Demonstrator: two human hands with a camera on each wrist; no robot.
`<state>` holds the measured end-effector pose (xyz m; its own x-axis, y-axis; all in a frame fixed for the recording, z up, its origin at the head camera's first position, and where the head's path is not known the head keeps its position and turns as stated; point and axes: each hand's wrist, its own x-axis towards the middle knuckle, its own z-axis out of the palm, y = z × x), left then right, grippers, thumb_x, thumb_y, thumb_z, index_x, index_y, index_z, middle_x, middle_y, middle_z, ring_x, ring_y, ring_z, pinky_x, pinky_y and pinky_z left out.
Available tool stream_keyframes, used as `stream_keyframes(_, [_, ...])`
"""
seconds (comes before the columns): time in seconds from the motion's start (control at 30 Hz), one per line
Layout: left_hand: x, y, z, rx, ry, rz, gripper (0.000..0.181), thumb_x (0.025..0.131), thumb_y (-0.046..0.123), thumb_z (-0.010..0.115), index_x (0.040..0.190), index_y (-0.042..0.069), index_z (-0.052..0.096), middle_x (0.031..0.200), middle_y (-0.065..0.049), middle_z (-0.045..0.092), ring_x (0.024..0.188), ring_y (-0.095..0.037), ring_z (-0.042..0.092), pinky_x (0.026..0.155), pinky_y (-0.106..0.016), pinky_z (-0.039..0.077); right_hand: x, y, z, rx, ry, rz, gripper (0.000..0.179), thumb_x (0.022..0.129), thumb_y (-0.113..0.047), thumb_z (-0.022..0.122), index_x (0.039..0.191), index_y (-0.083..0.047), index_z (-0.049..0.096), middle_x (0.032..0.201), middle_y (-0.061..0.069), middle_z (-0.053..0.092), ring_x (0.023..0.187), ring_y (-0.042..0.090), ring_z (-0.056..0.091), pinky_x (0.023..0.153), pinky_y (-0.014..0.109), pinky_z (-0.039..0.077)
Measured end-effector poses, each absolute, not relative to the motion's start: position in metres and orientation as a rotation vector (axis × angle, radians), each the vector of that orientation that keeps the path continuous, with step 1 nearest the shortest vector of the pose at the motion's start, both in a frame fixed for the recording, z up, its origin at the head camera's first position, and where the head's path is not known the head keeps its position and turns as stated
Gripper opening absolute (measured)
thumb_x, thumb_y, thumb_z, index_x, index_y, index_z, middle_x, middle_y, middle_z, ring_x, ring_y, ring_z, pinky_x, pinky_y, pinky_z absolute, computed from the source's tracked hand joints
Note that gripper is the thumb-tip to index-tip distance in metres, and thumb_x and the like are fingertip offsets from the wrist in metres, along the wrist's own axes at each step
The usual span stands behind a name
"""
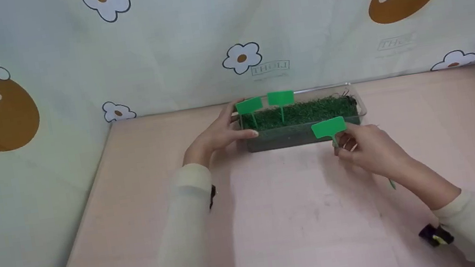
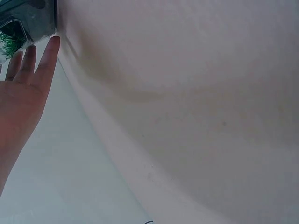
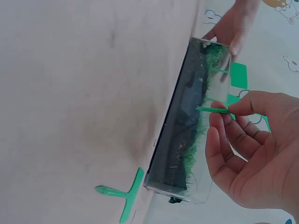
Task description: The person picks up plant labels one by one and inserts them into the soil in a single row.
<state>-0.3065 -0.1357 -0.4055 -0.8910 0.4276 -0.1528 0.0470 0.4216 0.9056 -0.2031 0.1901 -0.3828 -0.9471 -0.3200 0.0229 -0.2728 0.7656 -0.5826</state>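
Observation:
A clear plastic planter box [image 1: 280, 139] of dark soil and green grass [image 1: 319, 111] stands at the back of the table. Two green T-shaped plant labels [image 1: 281, 98] stand upright in the grass toward its left end. My left hand [image 1: 218, 134] holds that end, thumb along the front wall and fingers at the far side. Just before the box's right front, my right hand [image 1: 374, 148] pinches another green plant label [image 1: 329, 128] by its stem, the blank head up. In the right wrist view the stem's pointed tip sticks out beyond the fingertips.
One more green plant label [image 3: 127, 193] lies on the table near the box's right end, mostly hidden by my right forearm in the head view. Behind the box rises a pale curtain [image 1: 177, 43] printed with rabbits and flowers. A pinkish cloth [image 1: 291, 238] covers the table.

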Motion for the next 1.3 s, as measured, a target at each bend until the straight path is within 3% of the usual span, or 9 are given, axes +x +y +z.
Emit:
stream_keyframes(0.37, [-0.306, -0.137, -0.405, 0.366, 2.304, 1.483, 0.092, 0.083, 0.03, 0.08, 0.152, 0.041, 0.02, 0.163, 0.002, 0.02, 0.153, -0.027, 0.023, 0.124, -0.055, 0.019, -0.219, 0.187, -0.362, -0.371, 2.778, -1.147, 0.021, 0.101, -0.017, 0.058, 0.114, 0.0, 0.061, 0.104, 0.016, 0.075, 0.1, 0.03, 0.072, 0.083, 0.036, 0.059])
stream_keyframes(0.57, [-0.306, -0.137, -0.405, 0.354, 2.319, 1.462, 0.092, 0.084, 0.031, 0.08, 0.153, 0.04, 0.019, 0.164, 0.002, 0.018, 0.153, -0.027, 0.022, 0.125, -0.056, 0.017, -0.233, 0.182, -0.356, -0.363, 2.825, -1.233, 0.017, 0.102, -0.016, 0.056, 0.11, -0.004, 0.064, 0.103, 0.015, 0.075, 0.095, 0.021, 0.071, 0.07, 0.018, 0.052])
stream_keyframes(0.8, [-0.307, -0.138, -0.406, 0.346, 2.312, 1.462, 0.093, 0.084, 0.03, 0.079, 0.154, 0.038, 0.018, 0.164, 0.001, 0.019, 0.153, -0.027, 0.022, 0.125, -0.055, 0.016, -0.249, 0.174, -0.352, -0.37, 2.857, -1.434, 0.018, 0.098, -0.012, 0.06, 0.109, 0.002, 0.064, 0.104, 0.019, 0.073, 0.08, -0.005, 0.065, 0.066, 0.012, 0.049])
stream_keyframes(0.9, [-0.307, -0.138, -0.406, 0.363, 2.309, 1.463, 0.094, 0.084, 0.028, 0.079, 0.155, 0.035, 0.017, 0.164, -0.001, 0.019, 0.153, -0.027, 0.022, 0.125, -0.053, 0.018, -0.257, 0.171, -0.352, -0.367, 2.852, -1.509, 0.018, 0.096, -0.011, 0.061, 0.109, 0.002, 0.063, 0.103, 0.02, 0.073, 0.078, -0.009, 0.064, 0.067, 0.012, 0.05])
stream_keyframes(1.17, [-0.305, -0.136, -0.405, 0.359, 2.304, 1.483, 0.094, 0.083, 0.029, 0.08, 0.154, 0.037, 0.019, 0.163, 0.001, 0.021, 0.152, -0.026, 0.024, 0.125, -0.052, 0.02, -0.278, 0.168, -0.357, -0.311, 2.784, -1.598, 0.023, 0.093, -0.015, 0.068, 0.112, -0.002, 0.067, 0.092, -0.005, 0.067, 0.078, -0.002, 0.068, 0.07, 0.019, 0.057])
stream_keyframes(1.3, [-0.306, -0.135, -0.405, 0.34, 2.323, 1.464, 0.095, 0.082, 0.032, 0.081, 0.154, 0.039, 0.019, 0.163, 0.002, 0.023, 0.152, -0.026, 0.025, 0.125, -0.054, 0.019, -0.286, 0.168, -0.363, -0.276, 2.748, -1.62, 0.026, 0.094, -0.015, 0.067, 0.115, -0.001, 0.066, 0.093, -0.006, 0.068, 0.08, -0.001, 0.068, 0.071, 0.019, 0.057])
